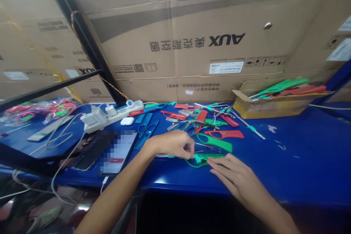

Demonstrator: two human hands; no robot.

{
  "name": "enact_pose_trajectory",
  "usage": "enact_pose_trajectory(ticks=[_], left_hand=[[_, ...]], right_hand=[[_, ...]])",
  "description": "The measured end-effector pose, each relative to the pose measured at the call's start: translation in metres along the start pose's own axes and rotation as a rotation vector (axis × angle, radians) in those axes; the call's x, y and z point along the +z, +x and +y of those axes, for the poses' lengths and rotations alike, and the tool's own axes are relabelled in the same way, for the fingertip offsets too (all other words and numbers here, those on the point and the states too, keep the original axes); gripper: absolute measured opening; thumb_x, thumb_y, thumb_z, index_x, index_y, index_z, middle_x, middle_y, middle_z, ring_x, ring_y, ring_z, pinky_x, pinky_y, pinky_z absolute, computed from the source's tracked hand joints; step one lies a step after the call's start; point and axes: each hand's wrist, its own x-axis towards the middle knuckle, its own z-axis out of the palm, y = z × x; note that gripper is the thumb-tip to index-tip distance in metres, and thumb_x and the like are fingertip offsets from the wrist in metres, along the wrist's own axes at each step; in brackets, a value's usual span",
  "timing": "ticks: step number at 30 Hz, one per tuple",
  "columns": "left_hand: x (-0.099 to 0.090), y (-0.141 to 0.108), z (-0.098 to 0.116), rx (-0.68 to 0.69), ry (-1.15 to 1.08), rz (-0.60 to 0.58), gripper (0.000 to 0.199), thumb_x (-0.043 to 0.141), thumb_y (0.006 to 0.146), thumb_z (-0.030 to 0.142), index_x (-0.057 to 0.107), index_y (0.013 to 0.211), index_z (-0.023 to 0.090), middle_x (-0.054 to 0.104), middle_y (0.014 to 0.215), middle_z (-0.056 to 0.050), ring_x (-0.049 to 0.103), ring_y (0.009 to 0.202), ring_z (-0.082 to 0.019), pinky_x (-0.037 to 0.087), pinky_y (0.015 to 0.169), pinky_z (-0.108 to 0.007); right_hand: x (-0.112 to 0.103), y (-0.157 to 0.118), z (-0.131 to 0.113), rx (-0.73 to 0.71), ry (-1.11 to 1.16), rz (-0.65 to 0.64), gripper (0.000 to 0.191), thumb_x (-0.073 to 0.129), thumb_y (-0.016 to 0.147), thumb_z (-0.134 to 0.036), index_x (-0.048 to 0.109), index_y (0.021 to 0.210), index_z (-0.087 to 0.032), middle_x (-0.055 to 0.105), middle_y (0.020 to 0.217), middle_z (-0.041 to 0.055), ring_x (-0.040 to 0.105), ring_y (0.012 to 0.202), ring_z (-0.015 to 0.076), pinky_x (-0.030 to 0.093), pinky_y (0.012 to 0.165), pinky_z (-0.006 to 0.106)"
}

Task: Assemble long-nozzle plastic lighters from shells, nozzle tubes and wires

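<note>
A green lighter shell (pixel 203 161) lies near the front edge of the blue table, between my two hands. My left hand (pixel 177 144) has its fingers pinched at a small teal piece (pixel 197 158) at the shell's left part. The fingertips of my right hand (pixel 230 170) press on the shell's right end. A thin metal rod (pixel 164 156) shows below my left wrist. Just behind the hands are another green shell (pixel 215 142), a red shell (pixel 225 134) and a screwdriver with a dark, clear handle (pixel 214 148).
Blue shells (pixel 146 128), red parts and metal rods are scattered behind. An open carton (pixel 271 108) of lighters stands at the back right. On the left are a phone (pixel 120 153), a power strip (pixel 120 114), white cables and a black frame post. Cardboard walls the back.
</note>
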Motion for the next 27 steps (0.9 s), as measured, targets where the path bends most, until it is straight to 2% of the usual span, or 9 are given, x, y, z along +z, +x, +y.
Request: enact_pose_trajectory(ticks=[4,11,16,22,27], left_hand=[[0.0006,0.0006,0.0003,0.008,0.004,0.003,0.005,0.075,0.083,0.021,0.078,0.085,0.018,0.071,0.070,0.002,0.056,0.056,-0.009,0.036,0.059,-0.022],[0.0014,0.0010,0.0024,-0.004,0.067,0.030,0.002,0.075,0.080,0.019,0.076,0.082,0.019,0.068,0.068,0.005,0.057,0.057,-0.008,0.035,0.059,-0.021],[0.0037,0.0023,0.0049,0.016,0.095,0.025,0.003,0.074,0.077,0.016,0.073,0.075,0.019,0.065,0.065,0.006,0.055,0.057,-0.009,0.033,0.057,-0.023],[0.0039,0.0019,0.0040,0.049,0.080,0.030,0.003,0.073,0.079,0.017,0.074,0.077,0.018,0.066,0.066,0.005,0.057,0.058,-0.010,0.033,0.058,-0.024],[0.0047,0.0036,0.0021,0.053,0.078,0.034,0.003,0.074,0.081,0.018,0.074,0.078,0.019,0.067,0.067,0.005,0.059,0.059,-0.010,0.033,0.058,-0.024]], right_hand=[[0.0025,-0.0001,-0.0004,0.016,-0.003,0.018,0.032,0.045,0.105,-0.024,0.076,0.111,-0.023,0.079,0.111,0.0045,0.075,0.090,0.0210,0.062,0.086,0.040],[0.0032,-0.0031,0.0035,-0.037,-0.022,0.026,0.031,0.046,0.104,-0.020,0.075,0.115,-0.023,0.079,0.113,0.0048,0.076,0.088,0.0206,0.063,0.082,0.039],[0.0031,-0.0044,0.0042,-0.003,-0.008,-0.002,0.032,0.047,0.103,-0.021,0.075,0.119,-0.025,0.079,0.114,0.0045,0.076,0.089,0.0210,0.064,0.084,0.041],[0.0013,-0.0028,0.0033,0.000,-0.001,-0.011,0.032,0.048,0.103,-0.021,0.074,0.121,-0.027,0.079,0.113,0.0045,0.076,0.088,0.0202,0.065,0.080,0.038],[-0.0012,-0.0002,0.0016,0.002,0.006,-0.001,0.032,0.047,0.104,-0.022,0.075,0.120,-0.027,0.079,0.112,0.0047,0.076,0.088,0.0195,0.063,0.086,0.040]])
